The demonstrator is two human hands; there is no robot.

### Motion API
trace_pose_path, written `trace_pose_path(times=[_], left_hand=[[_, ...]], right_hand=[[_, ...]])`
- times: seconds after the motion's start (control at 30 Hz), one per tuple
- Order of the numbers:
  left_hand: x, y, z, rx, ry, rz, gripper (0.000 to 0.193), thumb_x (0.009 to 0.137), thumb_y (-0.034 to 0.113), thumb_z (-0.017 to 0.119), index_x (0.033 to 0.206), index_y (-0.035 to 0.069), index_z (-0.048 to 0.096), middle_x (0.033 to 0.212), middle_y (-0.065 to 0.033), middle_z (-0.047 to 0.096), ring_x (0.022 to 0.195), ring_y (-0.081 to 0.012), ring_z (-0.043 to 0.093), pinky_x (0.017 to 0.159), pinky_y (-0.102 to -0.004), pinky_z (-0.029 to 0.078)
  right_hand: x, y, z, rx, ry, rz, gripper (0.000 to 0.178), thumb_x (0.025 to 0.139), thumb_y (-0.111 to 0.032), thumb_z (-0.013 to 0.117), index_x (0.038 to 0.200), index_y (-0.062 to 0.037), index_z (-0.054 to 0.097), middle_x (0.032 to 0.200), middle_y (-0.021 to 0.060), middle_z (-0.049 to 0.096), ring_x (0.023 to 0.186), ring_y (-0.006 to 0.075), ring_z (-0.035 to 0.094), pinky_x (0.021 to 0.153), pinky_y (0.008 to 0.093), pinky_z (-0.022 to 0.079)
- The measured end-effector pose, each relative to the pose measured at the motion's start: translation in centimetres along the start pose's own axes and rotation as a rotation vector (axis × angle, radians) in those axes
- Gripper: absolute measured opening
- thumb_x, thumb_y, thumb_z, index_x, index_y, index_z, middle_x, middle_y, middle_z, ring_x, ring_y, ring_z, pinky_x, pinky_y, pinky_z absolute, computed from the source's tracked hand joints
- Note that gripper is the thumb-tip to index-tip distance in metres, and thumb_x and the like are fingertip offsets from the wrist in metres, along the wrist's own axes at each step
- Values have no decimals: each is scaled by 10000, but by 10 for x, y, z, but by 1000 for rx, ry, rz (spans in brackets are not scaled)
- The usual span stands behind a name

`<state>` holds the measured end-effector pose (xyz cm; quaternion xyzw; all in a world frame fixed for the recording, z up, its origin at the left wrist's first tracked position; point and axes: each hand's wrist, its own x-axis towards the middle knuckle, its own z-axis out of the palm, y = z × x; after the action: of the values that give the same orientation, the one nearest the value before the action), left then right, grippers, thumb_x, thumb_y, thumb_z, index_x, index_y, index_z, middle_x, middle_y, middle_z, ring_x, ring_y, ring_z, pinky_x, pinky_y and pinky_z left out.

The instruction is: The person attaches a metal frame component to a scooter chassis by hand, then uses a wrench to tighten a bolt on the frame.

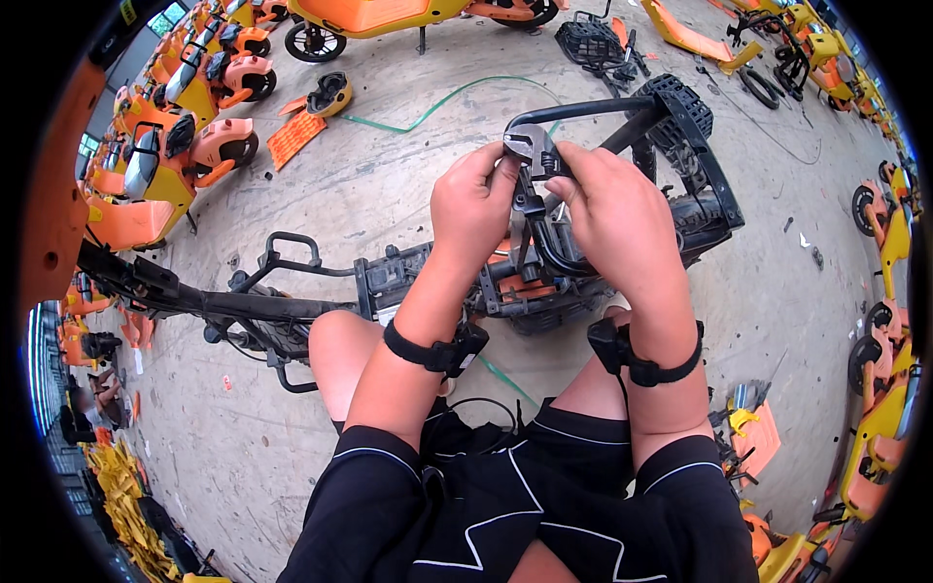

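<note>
An adjustable wrench (531, 142) with a metal jaw is held up over the stripped black scooter frame (292, 308). My left hand (469, 209) is closed, its thumb and fingers pinching at the jaw end. On the other side my right hand (622, 209) grips the wrench, the thumb beside its adjusting screw. The rest of the wrench is hidden by the right hand. Just below the hands runs a bent black tube of the frame. A black basket-like part (680, 112) sits at the frame's far right end. Whether the jaw touches the frame cannot be made out.
Orange and yellow scooters (219, 146) stand in rows left and right, with another (379, 15) ahead. A yellow helmet (330, 94), an orange panel (296, 139) and a green strap (428, 119) lie on the floor. Loose parts (758, 437) lie at right; another person (107, 398) is far left.
</note>
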<state>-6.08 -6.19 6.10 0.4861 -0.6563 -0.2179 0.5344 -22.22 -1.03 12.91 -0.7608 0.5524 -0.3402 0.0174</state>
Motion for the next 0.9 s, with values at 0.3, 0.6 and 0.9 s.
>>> trace_pose_path(times=[0.3,0.6,0.9], left_hand=[[0,-3,1,-40,14,-3,188,921,175,666,1043,45,726,834,-144,702,755,-299,680,666,-369,516],[0,-2,0,-53,9,-40,202,908,190,697,1039,40,733,820,-139,703,695,-254,669,640,-346,507],[6,12,-12,-79,-124,-226,246,910,193,731,1056,-5,732,647,-32,550,602,-71,464,554,-269,406]], right_hand=[[2,0,-5,105,-75,37,279,888,-164,683,1125,-27,627,893,164,625,915,366,627,784,462,500],[11,18,4,-78,5,-110,298,856,-79,660,1154,-75,661,924,104,653,924,310,626,812,423,491],[25,35,27,-109,222,-197,339,778,-7,622,1090,-105,713,894,63,664,910,280,622,829,410,476]])
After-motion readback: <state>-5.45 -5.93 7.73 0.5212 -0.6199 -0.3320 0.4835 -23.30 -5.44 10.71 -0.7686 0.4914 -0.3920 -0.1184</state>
